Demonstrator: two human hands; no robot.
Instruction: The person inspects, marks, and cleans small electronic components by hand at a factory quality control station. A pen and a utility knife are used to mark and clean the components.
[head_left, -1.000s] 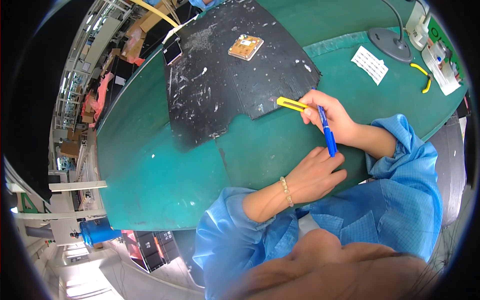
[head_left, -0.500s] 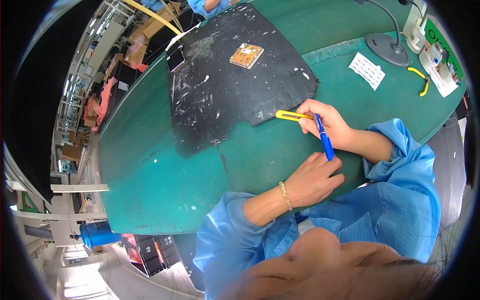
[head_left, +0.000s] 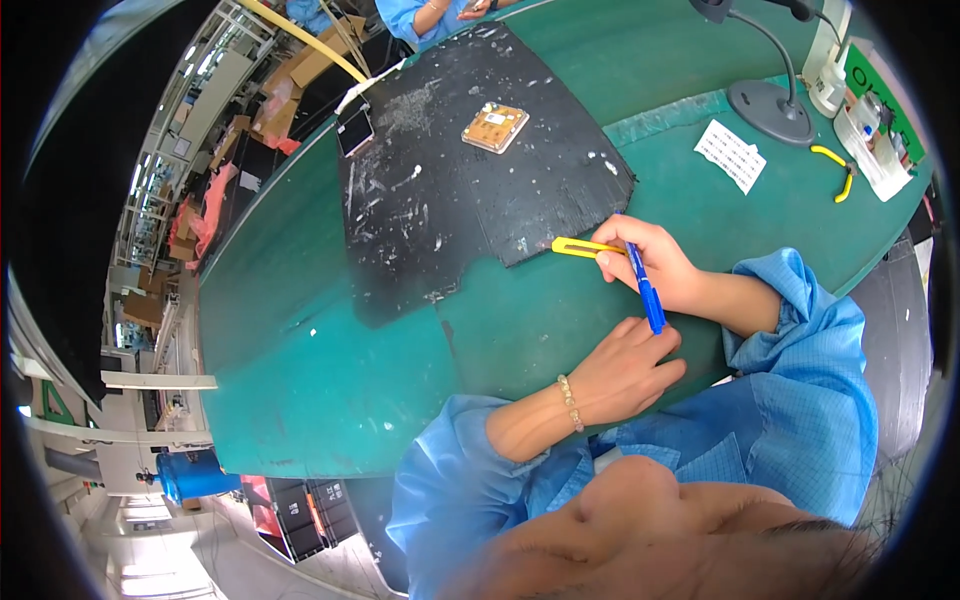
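Observation:
My right hand [head_left: 668,268] is closed around two things at once. A yellow box cutter [head_left: 585,247] points left from its fingers, over the near edge of the black mat. A blue marker pen [head_left: 646,290] slants down across the same hand, its lower end close to the knuckles of my left hand. My left hand [head_left: 622,375] rests low over the green tabletop, back up, its fingers loosely bent and apart, with nothing visible in them. Whether it touches the pen I cannot tell. A flat orange-and-silver square part [head_left: 495,128] lies farther off on the mat.
The worn black mat [head_left: 430,200] covers part of the green table [head_left: 330,390]. A dark phone-like panel [head_left: 355,131] lies at its left edge. To the right are a label sheet [head_left: 731,156], a lamp base [head_left: 771,110] and yellow pliers [head_left: 843,173]. A co-worker's hands [head_left: 455,12] show at top.
The view has tipped slightly, so the table items sit a little lower. More of the co-worker's hands shows at the top. My hands keep nearly the same pose, box cutter and marker still held.

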